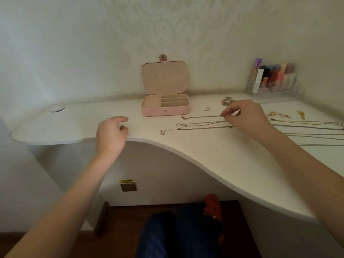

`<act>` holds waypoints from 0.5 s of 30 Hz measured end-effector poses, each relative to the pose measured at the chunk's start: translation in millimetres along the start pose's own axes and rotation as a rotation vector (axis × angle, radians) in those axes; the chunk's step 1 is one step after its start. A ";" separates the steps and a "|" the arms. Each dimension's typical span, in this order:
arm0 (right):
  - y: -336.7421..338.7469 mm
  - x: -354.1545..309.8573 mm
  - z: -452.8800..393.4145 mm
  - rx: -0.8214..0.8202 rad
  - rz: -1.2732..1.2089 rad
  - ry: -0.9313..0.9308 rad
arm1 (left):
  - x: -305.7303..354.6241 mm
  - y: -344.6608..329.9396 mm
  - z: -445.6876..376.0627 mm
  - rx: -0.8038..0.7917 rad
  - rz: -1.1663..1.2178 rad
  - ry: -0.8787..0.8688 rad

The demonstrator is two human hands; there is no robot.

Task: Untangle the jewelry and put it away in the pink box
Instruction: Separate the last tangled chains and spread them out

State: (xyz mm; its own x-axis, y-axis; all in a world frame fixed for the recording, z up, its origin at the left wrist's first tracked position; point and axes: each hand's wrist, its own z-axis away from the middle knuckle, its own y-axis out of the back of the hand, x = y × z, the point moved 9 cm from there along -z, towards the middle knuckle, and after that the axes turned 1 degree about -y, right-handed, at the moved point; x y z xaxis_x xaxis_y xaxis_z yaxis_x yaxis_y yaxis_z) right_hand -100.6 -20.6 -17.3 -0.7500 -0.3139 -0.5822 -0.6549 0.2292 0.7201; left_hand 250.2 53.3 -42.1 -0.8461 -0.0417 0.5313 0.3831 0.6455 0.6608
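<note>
The pink box (165, 110) stands open at the back middle of the white desk (214, 155), its lid upright against the wall and its compartments bare. Three thin chain necklaces (201, 123) lie stretched side by side to its right. My right hand (245, 119) pinches the farthest chain near its middle. A small ring (207, 109) and a silver cluster of jewelry (227, 101) lie behind the chains. More chains (312, 128) and gold earrings (279, 114) lie past my right wrist. My left hand (111, 135) hovers at the desk's front edge, fingers loosely curled, holding nothing.
A clear organizer (275, 84) with lipsticks and cosmetics stands at the back right corner. A round cable hole (57, 109) sits at the desk's far left. The desk's front edge curves inward; below it are a wall socket (128, 186) and my knees.
</note>
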 end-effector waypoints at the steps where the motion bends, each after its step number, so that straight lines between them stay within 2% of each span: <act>1: -9.8 -11.5 0.4 -0.031 -0.004 0.054 | -11.4 5.3 -4.5 0.005 -0.017 0.036; 5: -42.4 -58.1 3.6 -0.118 0.016 0.231 | -36.0 5.6 -22.2 -0.053 -0.066 0.049; 8: -57.7 -89.6 5.0 -0.137 -0.011 0.340 | -38.1 6.7 -28.0 0.008 -0.015 0.048; 13: -77.1 -106.7 9.7 -0.170 -0.124 0.383 | -10.0 10.4 -21.9 0.113 0.103 0.009; 15: -82.6 -100.5 13.3 -0.196 -0.204 0.356 | -0.8 7.0 -21.8 0.127 0.242 0.079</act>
State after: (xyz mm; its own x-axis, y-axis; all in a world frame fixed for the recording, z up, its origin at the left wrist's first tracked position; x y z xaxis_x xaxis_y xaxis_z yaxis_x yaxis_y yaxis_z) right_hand 27.6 4.3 -23.3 -0.5065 -0.6395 -0.5784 -0.7305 -0.0381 0.6819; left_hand 261.7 41.2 -26.4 -0.7024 0.0688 0.7084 0.5165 0.7341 0.4408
